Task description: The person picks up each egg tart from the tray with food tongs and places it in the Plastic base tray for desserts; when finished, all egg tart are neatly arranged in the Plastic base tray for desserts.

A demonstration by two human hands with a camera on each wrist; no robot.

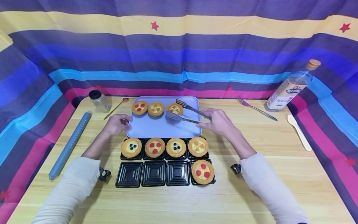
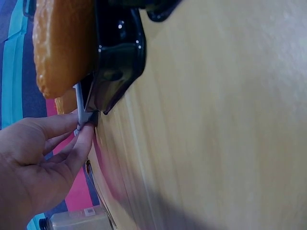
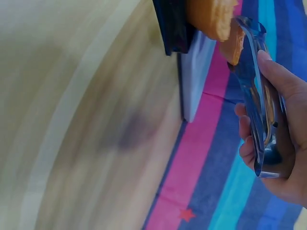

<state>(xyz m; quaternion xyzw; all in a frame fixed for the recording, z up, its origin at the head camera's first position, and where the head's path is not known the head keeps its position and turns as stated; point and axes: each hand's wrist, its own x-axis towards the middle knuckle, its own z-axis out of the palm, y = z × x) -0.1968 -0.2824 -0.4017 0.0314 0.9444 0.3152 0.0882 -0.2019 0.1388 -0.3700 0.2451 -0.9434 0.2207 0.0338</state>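
My left hand [image 1: 116, 123] pinches the left edge of a pale blue tray [image 1: 162, 129] between thumb and fingers, as the left wrist view also shows. Metal tongs [image 1: 195, 111] are gripped in my right hand [image 1: 218, 121]. Their tips stand on either side of a tart with pale wedge-shaped pieces [image 1: 175, 109] at the tray's right part; I cannot tell whether it is lifted. Farther left on the tray sit a second wedge-topped tart [image 1: 155, 109] and a red-topped tart [image 1: 139, 107].
Before the tray, black plastic boxes [image 1: 154, 173] stand in two rows. The back row holds several tarts [image 1: 155, 147]; the front row holds one red-topped tart [image 1: 202, 172] at right. Around lie a grey-blue rod [image 1: 70, 146], jar [image 1: 100, 101], wooden spoon [image 1: 116, 108], fork [image 1: 257, 109], bottle [image 1: 289, 88], pale spoon [image 1: 299, 132].
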